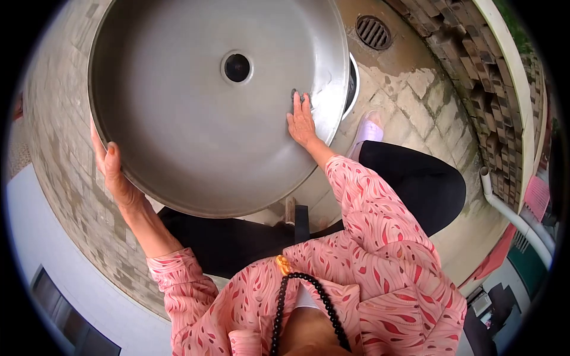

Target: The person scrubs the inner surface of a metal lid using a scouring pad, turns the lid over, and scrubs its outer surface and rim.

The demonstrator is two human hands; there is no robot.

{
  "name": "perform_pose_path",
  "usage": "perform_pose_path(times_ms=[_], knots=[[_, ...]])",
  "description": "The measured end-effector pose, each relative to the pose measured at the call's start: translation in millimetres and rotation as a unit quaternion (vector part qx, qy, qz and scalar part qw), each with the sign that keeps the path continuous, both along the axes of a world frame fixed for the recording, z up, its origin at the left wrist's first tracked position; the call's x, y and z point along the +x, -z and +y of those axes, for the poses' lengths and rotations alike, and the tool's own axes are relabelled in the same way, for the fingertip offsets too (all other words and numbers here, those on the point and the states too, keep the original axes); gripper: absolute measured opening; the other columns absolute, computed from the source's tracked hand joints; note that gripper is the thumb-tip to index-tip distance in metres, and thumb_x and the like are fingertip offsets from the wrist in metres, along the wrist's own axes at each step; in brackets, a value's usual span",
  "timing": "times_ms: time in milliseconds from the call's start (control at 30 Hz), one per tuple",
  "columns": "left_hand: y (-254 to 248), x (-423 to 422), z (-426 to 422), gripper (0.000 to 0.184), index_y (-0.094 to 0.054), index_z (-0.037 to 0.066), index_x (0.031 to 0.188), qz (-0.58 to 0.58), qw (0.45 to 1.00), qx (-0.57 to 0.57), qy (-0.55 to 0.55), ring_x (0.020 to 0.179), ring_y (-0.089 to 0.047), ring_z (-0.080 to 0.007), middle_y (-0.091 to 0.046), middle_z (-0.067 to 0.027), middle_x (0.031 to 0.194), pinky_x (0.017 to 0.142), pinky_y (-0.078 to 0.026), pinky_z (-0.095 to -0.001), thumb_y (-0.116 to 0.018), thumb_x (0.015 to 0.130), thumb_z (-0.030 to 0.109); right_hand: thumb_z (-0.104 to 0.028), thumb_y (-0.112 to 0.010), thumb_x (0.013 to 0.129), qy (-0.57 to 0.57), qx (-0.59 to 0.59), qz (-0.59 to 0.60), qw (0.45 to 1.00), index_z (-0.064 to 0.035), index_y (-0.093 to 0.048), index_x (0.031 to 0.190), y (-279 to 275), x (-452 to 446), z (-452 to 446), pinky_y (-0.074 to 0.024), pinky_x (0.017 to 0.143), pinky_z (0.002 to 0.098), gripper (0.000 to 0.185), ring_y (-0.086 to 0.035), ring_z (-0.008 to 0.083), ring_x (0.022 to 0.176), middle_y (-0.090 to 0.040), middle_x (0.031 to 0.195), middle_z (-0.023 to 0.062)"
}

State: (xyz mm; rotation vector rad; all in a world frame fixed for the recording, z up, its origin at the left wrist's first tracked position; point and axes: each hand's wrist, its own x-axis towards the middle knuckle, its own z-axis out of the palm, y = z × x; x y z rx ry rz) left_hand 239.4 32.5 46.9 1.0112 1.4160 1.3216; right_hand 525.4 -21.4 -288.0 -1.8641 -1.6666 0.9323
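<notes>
A large, shallow, round metal lid [196,130] with a ringed hole at its centre is tilted toward me and fills the upper part of the view. My left hand [116,169] grips its rim at the lower left, thumb at the edge and fingers behind. On the right side of the inner surface, my right hand [303,123] presses a small dark scouring pad [295,94] with its fingertips. The metal around that hand shines wet. Most of the pad is hidden under the fingers. Behind the lid's right edge shows part of a white-rimmed container [355,83].
A round floor drain [374,32] lies in wet paving at the top right. Stacked bricks [475,77] line the right side, with a white pipe [516,219] below them. My foot in a lilac slipper [368,129] rests on the paving beside the container.
</notes>
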Motion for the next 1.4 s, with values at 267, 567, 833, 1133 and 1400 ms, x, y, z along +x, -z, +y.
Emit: perform_pose_path(times_ms=[267, 567, 833, 1133, 1400], knots=[[16, -19, -33, 0.048, -0.054, -0.001, 0.123, 0.151, 0.988, 0.014, -0.011, 0.097, -0.060, -0.0162, -0.060, -0.0066, 0.110, 0.084, -0.048, -0.0289, -0.073, 0.082, 0.017, -0.011, -0.057, 0.089, 0.006, -0.033, 0.121, 0.992, -0.0083, -0.018, 0.150, -26, -52, -8, -0.0294, 0.112, 0.0454, 0.073, -0.021, 0.0465, 0.139, -0.011, 0.152, 0.0303], [3, 9, -13, 0.013, -0.066, -0.006, 0.087, 0.350, 0.925, 0.120, -0.084, 0.078, -0.057, -0.0079, -0.065, -0.0022, 0.095, 0.071, -0.044, -0.0205, -0.062, 0.076, -0.010, 0.001, -0.060, 0.080, -0.084, 0.016, -0.082, 0.993, -0.0162, -0.060, 0.117, -8, 36, 16, -0.0463, 0.095, 0.0427, 0.041, -0.054, 0.0327, 0.112, -0.053, 0.129, 0.0098], [-33, -12, 19, 0.025, -0.070, -0.005, 0.104, 0.393, 0.910, 0.120, -0.048, 0.095, -0.063, -0.0152, -0.064, -0.0119, 0.121, 0.084, -0.048, -0.0270, -0.070, 0.079, -0.003, 0.007, -0.054, 0.077, 0.203, 0.158, -0.139, 0.956, -0.0082, -0.063, 0.111, 8, 100, 58, -0.0479, 0.090, 0.0395, 0.038, -0.055, 0.0323, 0.108, -0.058, 0.120, 0.0146], [-66, 14, 33, 0.038, -0.068, 0.011, 0.119, 0.551, 0.818, 0.068, -0.152, 0.103, -0.066, -0.0227, -0.072, -0.0070, 0.105, 0.095, -0.049, -0.0487, -0.069, 0.082, 0.017, 0.003, -0.053, 0.076, 0.350, 0.109, 0.031, 0.930, -0.0004, -0.067, 0.098, 28, 94, 68, -0.0486, 0.085, 0.0443, 0.025, -0.062, 0.0422, 0.093, -0.064, 0.095, 0.0270], [-61, 22, 35, 0.036, -0.068, 0.006, 0.116, 0.589, 0.787, 0.059, -0.176, 0.101, -0.066, -0.0237, -0.070, -0.0094, 0.110, 0.095, -0.049, -0.0456, -0.071, 0.081, 0.014, 0.013, -0.054, 0.075, -0.015, 0.172, -0.145, 0.974, -0.0106, -0.065, 0.112, 20, 91, 69, -0.0450, 0.102, 0.0369, 0.045, -0.048, 0.0295, 0.128, -0.053, 0.135, 0.0119]])
